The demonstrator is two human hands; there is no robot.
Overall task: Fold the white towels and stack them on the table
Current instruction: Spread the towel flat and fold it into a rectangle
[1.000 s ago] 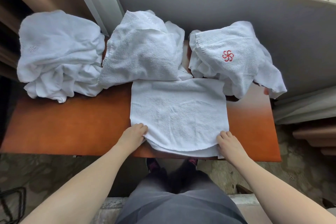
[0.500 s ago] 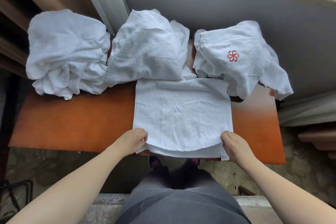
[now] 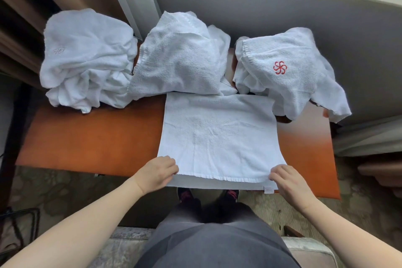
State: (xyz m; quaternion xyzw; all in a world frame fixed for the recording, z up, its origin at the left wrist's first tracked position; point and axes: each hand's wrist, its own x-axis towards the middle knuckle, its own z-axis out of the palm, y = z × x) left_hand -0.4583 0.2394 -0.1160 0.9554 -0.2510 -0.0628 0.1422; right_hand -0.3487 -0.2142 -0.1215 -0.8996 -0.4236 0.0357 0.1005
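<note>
A flat white terry towel (image 3: 219, 137), folded double, lay on the glossy orange wooden table (image 3: 91, 137), its near hem overhanging the front edge. The left hand (image 3: 157, 173) pinched the towel's near left corner with curled fingers, and the right hand (image 3: 287, 178) gripped the near right corner the same way. Behind it sat 3 rumpled white towel heaps: 1 heap at the left (image 3: 87, 59), 1 heap in the middle (image 3: 180, 59) touching the flat towel's far edge, and 1 heap at the right bearing a red pinwheel emblem (image 3: 279, 67).
</note>
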